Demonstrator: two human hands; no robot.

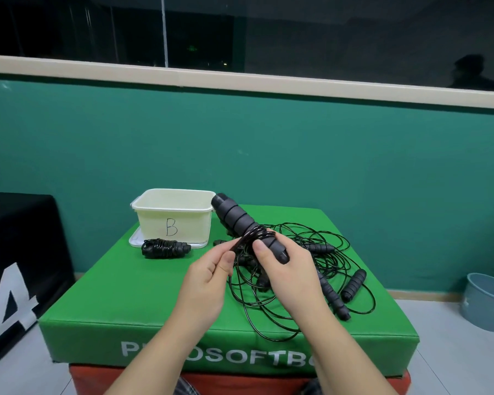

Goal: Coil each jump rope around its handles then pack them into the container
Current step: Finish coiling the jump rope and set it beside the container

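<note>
Head view: the paired handles (248,226) are held by the right hand (285,269), its grip closed around them, while the cord (241,241) is pinched by the left hand (211,273); few turns are wound. Beyond, loose ropes (320,269) are left on the green box (154,295). One coiled rope (166,248) is laid beside the container (174,216), not yet packed.

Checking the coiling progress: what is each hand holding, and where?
Right hand grips the paired black foam handles near their lower end; left hand pinches the thin black rope beside the coil.
</note>
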